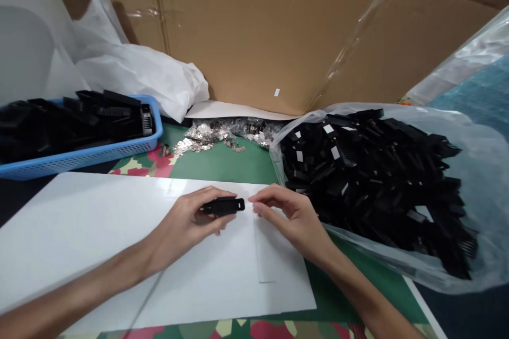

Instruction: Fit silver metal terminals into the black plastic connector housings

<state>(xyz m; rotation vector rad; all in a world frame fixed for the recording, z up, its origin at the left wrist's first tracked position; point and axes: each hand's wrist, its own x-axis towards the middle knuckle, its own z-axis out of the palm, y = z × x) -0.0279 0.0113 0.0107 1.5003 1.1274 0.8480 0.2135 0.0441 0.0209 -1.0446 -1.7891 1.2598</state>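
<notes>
Fingers [214,196] of the left hand [186,222] pinch a small black plastic part [223,205] just above the white sheet [99,222]. The right hand [290,212] has its fingertips pressed together near the part's end, holding nothing I can see. A steady, level grip seems best. Open room is on the left; the bag of black parts [377,180] crowds the right, the blue basket [79,156] stands far left.

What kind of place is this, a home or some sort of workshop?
Probably a small assembly or packing workbench: a clear bag heaped with identical black plastic parts, a blue basket of more, and large cardboard boxes behind.
</notes>
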